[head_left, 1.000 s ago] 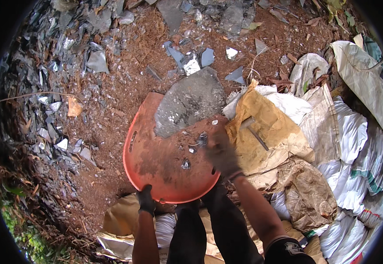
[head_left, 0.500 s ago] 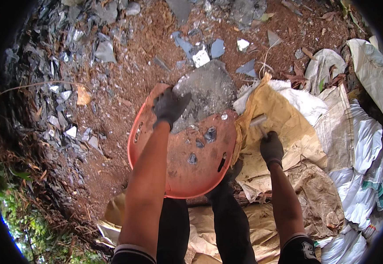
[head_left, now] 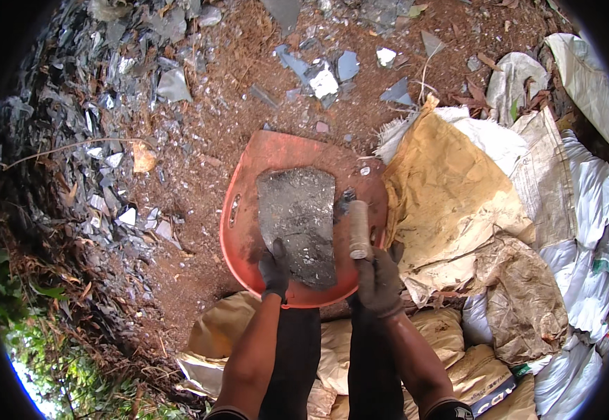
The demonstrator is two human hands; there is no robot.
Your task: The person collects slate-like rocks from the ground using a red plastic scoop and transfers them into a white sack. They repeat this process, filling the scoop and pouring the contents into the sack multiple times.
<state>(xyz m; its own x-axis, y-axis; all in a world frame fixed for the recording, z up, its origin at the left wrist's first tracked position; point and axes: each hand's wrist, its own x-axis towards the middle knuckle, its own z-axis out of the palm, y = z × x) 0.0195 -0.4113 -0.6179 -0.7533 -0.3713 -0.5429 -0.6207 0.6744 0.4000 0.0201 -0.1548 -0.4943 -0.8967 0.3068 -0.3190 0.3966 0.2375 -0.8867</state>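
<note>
A: What takes up most of the view?

B: Red-brown ground [head_left: 199, 280] strewn with grey shards [head_left: 119, 175] on the left, and a heap of woven sacks [head_left: 458, 189], tan and white, on the right. The far right sacks run into the dark rim and are cut off.

A: And in the middle?

B: An orange plastic basin [head_left: 245, 203], tilted, its near rim partly behind the hands. On it lies a big flat grey slab [head_left: 297, 210], dusty; I cannot tell if it is glass or stone.

A: The hands?

B: Both wear dark gloves. The left hand [head_left: 274, 269] is closed on the slab's near edge, thumb on top, the fingers hidden beneath. The right hand [head_left: 380, 280] is wrapped around the lower end of a pale cylindrical tool [head_left: 358, 227], which stands up over the basin just beside the slab's right edge. Its lower end is buried in the glove, so what kind of tool it is stays unclear.

A: Anything smaller?

B: A few small chips [head_left: 365, 170] on the basin near its far rim.
</note>
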